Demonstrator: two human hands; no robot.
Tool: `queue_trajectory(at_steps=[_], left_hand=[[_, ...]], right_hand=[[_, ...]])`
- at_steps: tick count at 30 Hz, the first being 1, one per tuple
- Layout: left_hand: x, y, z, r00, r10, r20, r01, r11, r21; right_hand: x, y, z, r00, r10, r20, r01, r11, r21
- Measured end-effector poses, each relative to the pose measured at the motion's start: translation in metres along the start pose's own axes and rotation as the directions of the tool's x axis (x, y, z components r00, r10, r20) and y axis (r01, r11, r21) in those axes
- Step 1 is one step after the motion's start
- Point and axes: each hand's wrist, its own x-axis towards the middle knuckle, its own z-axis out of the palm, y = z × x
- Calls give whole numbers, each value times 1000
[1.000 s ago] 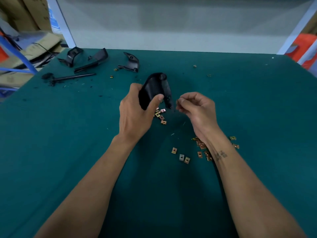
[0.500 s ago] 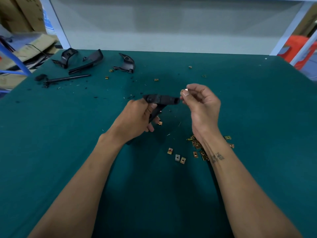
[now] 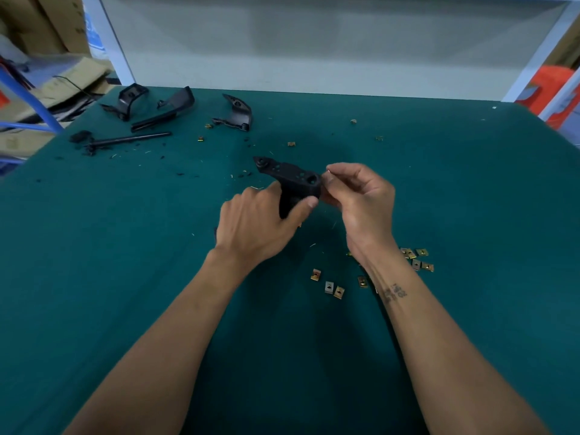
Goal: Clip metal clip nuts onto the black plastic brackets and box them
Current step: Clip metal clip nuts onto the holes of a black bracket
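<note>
Two hands are seen, a left hand (image 3: 257, 221) and a right hand (image 3: 361, 199). One black bracket (image 3: 292, 180) is held up between them.

Three more black brackets are counted at the far left of the green table (image 3: 125, 277): one (image 3: 127, 100), a second (image 3: 171, 106) and a third (image 3: 237, 113). One thin black rod (image 3: 125, 140) is laid near them.

Small metal clip nuts are scattered around. Three are seen near the middle (image 3: 328, 284). One more (image 3: 363, 281) is beside the right arm. Four are grouped on the right (image 3: 417, 259). Five single ones are spread far back, such as one (image 3: 292, 144). Others may be hidden under the arm.
</note>
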Motion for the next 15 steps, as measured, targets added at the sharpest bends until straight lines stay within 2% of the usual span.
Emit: queue_trajectory(at_steps=[3,11,15], left_hand=[[-2,3,9,999,47,7,-47,998,36],[-3,-1,14,990,134,36,-138,985,105],[-3,1,12,990,132,41,-136,982,132]], right_hand=[[0,-3,-4,998,51,22,-52,997,52],[2,-11,-10,984,131,120,-125,991,-57],[1,-14,-13,986,94,141,-71,985,-154]])
